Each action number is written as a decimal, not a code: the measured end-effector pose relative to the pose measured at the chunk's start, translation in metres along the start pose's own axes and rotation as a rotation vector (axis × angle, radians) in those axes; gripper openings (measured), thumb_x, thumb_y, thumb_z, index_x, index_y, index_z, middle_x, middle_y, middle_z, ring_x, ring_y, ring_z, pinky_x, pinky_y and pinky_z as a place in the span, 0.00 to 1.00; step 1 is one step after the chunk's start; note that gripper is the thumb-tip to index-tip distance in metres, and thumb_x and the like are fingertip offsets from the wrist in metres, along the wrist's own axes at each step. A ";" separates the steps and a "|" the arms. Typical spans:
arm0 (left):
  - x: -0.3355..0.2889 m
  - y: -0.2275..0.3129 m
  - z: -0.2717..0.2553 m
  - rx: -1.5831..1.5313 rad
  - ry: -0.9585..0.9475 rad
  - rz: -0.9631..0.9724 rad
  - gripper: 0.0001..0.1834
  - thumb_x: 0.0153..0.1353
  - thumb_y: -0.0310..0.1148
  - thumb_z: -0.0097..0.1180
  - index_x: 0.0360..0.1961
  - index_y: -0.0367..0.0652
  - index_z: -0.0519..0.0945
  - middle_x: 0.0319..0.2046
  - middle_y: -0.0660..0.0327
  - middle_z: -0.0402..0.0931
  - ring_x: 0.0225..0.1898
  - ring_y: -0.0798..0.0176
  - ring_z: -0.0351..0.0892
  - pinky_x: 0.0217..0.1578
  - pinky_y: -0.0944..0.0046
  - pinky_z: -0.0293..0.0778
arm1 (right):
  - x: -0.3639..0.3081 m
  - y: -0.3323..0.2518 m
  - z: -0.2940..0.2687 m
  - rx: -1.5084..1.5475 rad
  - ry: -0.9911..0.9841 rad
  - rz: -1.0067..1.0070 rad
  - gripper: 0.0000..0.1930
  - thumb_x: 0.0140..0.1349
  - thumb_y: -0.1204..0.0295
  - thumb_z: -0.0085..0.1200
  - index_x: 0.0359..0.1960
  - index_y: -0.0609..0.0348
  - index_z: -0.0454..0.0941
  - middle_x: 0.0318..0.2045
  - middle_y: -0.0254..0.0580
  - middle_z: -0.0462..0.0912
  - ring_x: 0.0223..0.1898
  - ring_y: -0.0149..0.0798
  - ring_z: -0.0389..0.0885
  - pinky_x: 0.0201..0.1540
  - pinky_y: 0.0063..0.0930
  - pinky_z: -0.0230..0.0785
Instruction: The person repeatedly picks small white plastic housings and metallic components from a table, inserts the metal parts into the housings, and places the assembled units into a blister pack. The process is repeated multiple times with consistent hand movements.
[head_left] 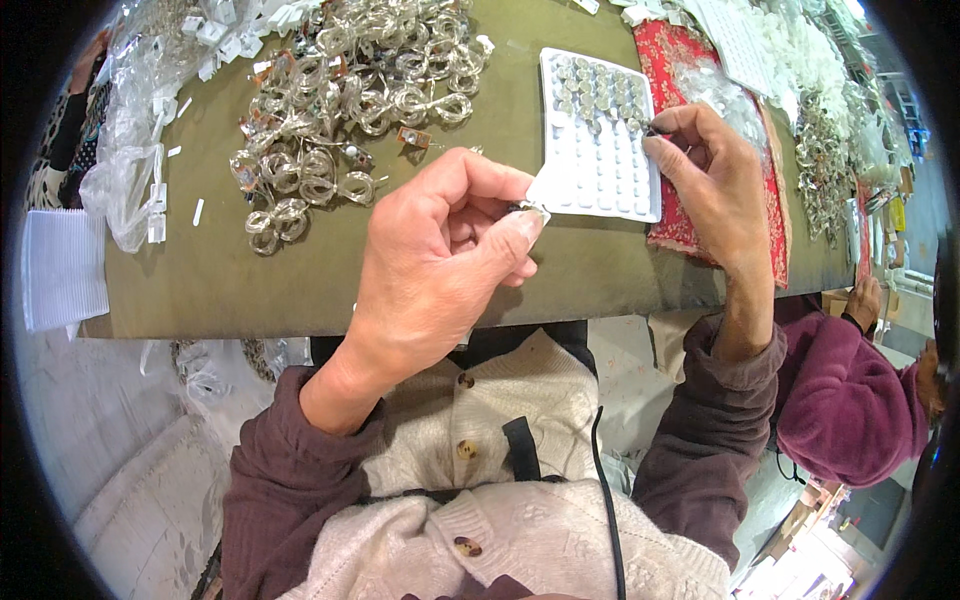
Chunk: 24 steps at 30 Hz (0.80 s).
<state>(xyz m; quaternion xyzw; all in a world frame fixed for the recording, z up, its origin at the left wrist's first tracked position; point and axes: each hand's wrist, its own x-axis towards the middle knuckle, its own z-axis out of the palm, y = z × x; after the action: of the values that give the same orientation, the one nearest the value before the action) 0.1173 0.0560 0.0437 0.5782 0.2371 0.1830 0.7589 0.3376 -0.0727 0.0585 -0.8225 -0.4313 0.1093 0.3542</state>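
At the middle, my left hand (pixel 430 250) pinches a small white-and-metal piece (pixel 540 209) between thumb and forefinger; the fingers hide most of it. A white blister tray (pixel 610 165) lies just beyond, its far rows filled with silvery button cells (pixel 600 90) and its near rows of pockets bare. By the tray's right edge, my right hand (pixel 715 165) is closed in a pinch. A tiny dark thing shows at its fingertips, looking like a button cell seen edge-on.
Coiled wire light strings (pixel 340 110) with small brown boards heap at the back left. A red patterned cloth (pixel 680 80) lies under the tray's right side. Clear plastic bags (pixel 130 170) and white plastic parts (pixel 790 60) lie around. Another person in a purple sleeve (pixel 850 400) is at the right.
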 end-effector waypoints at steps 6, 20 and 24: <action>-0.001 0.001 0.000 0.006 0.000 -0.010 0.12 0.63 0.26 0.62 0.45 0.32 0.76 0.34 0.58 0.81 0.29 0.70 0.81 0.31 0.72 0.80 | 0.016 0.009 -0.009 0.028 -0.154 -0.009 0.09 0.60 0.74 0.61 0.38 0.68 0.80 0.28 0.40 0.84 0.31 0.28 0.80 0.35 0.25 0.73; 0.002 -0.006 0.001 -0.073 0.045 0.003 0.15 0.63 0.18 0.57 0.51 0.30 0.72 0.40 0.54 0.79 0.36 0.69 0.82 0.39 0.71 0.82 | -0.040 -0.059 0.049 0.023 0.117 -0.440 0.11 0.48 0.82 0.65 0.33 0.60 0.78 0.24 0.41 0.77 0.21 0.36 0.75 0.22 0.27 0.66; 0.002 -0.011 0.004 -0.072 0.105 0.047 0.13 0.60 0.19 0.58 0.47 0.31 0.75 0.37 0.59 0.79 0.33 0.74 0.80 0.35 0.73 0.79 | -0.040 -0.061 0.059 -0.143 0.205 -0.573 0.13 0.46 0.84 0.64 0.35 0.62 0.76 0.25 0.43 0.77 0.23 0.42 0.77 0.23 0.30 0.68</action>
<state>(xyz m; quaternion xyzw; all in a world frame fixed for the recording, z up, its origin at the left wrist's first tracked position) 0.1214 0.0516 0.0337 0.5453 0.2563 0.2395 0.7613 0.2465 -0.0522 0.0516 -0.6972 -0.6140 -0.1091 0.3535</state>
